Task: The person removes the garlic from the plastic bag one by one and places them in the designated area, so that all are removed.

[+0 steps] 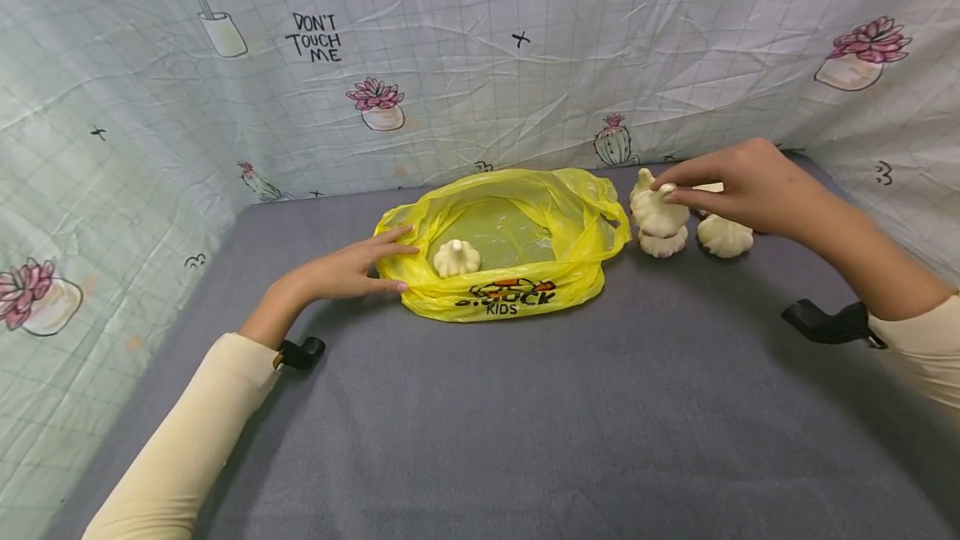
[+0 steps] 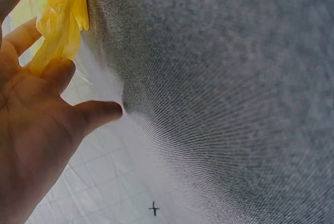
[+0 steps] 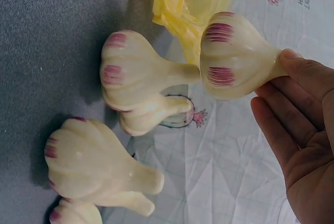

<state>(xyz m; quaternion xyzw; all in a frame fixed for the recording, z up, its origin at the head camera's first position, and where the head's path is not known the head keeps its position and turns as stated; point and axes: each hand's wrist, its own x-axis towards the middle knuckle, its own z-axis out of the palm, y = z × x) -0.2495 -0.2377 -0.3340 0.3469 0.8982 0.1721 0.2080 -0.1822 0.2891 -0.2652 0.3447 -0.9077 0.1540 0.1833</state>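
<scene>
A yellow plastic bag [image 1: 435,305] lies with its mouth spread wide on the grey cloth. Inside it, at the left, sits one garlic bulb [image 1: 457,258]. My left hand [image 1: 337,272] rests at the bag's left rim, fingers extended and spread; in the left wrist view, yellow plastic [image 2: 62,20] lies against the fingers. My right hand [image 1: 738,186] pinches another garlic bulb [image 3: 235,59] by its stem between thumb and fingers, holding it above the cloth. Below and beside it stand several more bulbs with purple streaks, such as this garlic bulb [image 3: 130,67] nearest the bag.
Another garlic bulb [image 1: 724,237] stands under the right hand, with more partly hidden behind it. A patterned fabric backdrop [image 1: 480,48] rises behind and along the sides. Grey cloth [image 1: 510,415] stretches in front of the bag.
</scene>
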